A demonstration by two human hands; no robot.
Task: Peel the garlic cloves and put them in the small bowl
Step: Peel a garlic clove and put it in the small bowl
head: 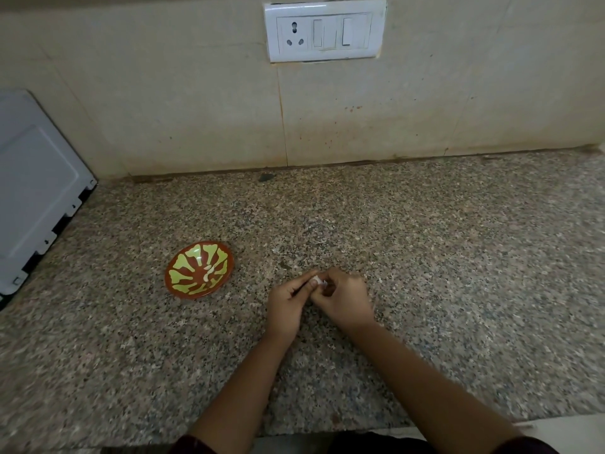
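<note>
A small brown bowl (pixel 199 269) with a yellow-green leaf pattern sits on the granite counter, left of my hands. Pale peeled garlic cloves (pixel 208 271) lie inside it. My left hand (pixel 287 301) and my right hand (pixel 343 298) meet fingertip to fingertip just right of the bowl. Between them they pinch a small white garlic clove (pixel 318 280), mostly hidden by the fingers.
The speckled granite counter (pixel 425 257) runs back to a beige tiled wall with a white socket-and-switch plate (pixel 325 30). A white appliance (pixel 36 191) stands at the far left. The counter's front edge (pixel 327 432) lies under my forearms.
</note>
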